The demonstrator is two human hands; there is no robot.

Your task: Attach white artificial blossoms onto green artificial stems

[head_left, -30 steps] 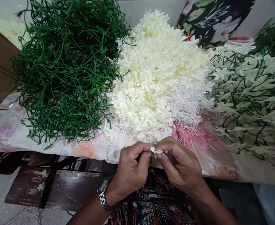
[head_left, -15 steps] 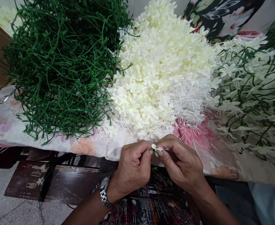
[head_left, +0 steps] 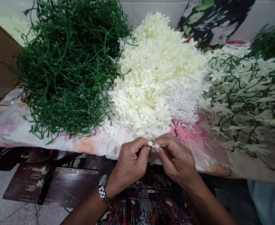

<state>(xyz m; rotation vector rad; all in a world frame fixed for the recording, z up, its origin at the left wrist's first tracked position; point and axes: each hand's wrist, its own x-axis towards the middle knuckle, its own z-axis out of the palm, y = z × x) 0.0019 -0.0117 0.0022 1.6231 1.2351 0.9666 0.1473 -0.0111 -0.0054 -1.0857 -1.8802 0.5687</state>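
My left hand (head_left: 131, 162) and my right hand (head_left: 177, 159) meet just in front of a heap of cream plastic blossoms (head_left: 156, 75). Both pinch one small white blossom (head_left: 151, 144) between thumb and fingertips; a thin white stalk juts from it to the right. A bit of green shows under the pinch; I cannot tell what it is. A metal watch (head_left: 102, 189) sits on my left wrist. A tangled mound of green plastic stems (head_left: 67, 65) lies to the left of the blossoms.
Assembled sprays of green stems with white blossoms (head_left: 247, 90) lie at the right. Everything rests on a floral cloth (head_left: 6, 125). A dark flowered fabric (head_left: 212, 18) is behind. Below the cloth's edge is a dark wooden board (head_left: 31, 184) on a grey floor.
The hands kept pinching the small blossom and barely moved; the view shifted slightly up and down.
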